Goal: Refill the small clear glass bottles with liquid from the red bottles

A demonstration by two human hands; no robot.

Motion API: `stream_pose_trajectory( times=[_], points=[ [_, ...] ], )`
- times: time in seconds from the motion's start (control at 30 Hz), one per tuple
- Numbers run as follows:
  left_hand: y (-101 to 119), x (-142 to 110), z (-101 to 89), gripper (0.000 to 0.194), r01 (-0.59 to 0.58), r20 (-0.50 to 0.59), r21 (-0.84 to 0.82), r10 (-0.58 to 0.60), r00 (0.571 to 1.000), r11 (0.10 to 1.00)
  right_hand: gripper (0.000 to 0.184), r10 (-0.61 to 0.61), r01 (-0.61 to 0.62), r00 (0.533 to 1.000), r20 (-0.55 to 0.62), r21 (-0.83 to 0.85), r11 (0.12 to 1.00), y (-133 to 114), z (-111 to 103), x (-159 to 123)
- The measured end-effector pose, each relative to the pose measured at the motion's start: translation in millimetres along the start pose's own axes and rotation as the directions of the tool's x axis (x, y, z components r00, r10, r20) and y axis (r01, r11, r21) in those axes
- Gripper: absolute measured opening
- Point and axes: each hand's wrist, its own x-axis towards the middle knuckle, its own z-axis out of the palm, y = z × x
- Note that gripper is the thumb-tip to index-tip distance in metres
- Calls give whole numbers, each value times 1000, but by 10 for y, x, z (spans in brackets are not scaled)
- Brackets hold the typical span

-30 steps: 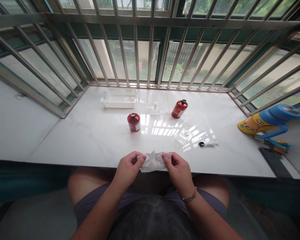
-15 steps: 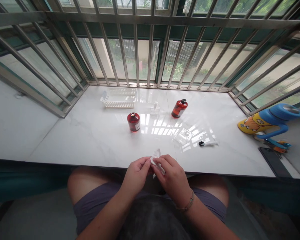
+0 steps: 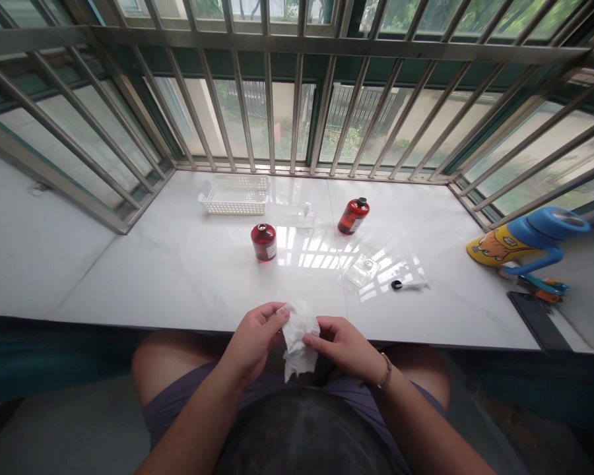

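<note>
A crumpled white tissue (image 3: pixel 301 336) is stretched between my hands at the table's front edge, its lower end hanging over my lap. My left hand (image 3: pixel 258 336) pinches its upper left part between thumb and fingers. On the other side my right hand (image 3: pixel 344 343) grips the right edge, thumb on top. Beyond them stands a red bottle (image 3: pixel 264 244) with an uncapped-looking neck. A second red bottle (image 3: pixel 353 216) with a black top is farther back to the right. Nearer on the right are a clear glass bottle (image 3: pixel 363 269) and a black-capped dropper or stick (image 3: pixel 396 285).
A white perforated basket (image 3: pixel 235 206) sits at the back left, with another clear glass object (image 3: pixel 305 216) to its right. At the right edge are a yellow and blue water bottle (image 3: pixel 505 244), a dark phone (image 3: pixel 537 320) and an orange-blue item (image 3: pixel 549 288). Metal bars (image 3: pixel 297 112) border the table's back.
The tissue was bunched small between my fingers and is now spread out. My hands have moved apart, the left one leftward and the right one slightly rightward.
</note>
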Motion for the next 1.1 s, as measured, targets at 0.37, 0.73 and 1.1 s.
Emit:
stream_pose_trajectory(
  times=[0.37, 0.73, 1.1],
  points=[
    [-228, -33, -83, 47, 45, 32, 23, -46, 998, 999, 41, 55, -7, 984, -169, 275, 961, 119, 186, 16],
    [-149, -89, -197, 28, -266, 128, 514, 234, 964, 816, 45, 124, 3, 971, -206, 528, 849, 206, 221, -1],
    [-502, 18, -210, 51, -171, -99, 109, 182, 978, 979, 53, 191, -90, 978, -79, 669, 737, 39, 354, 15]
  ],
)
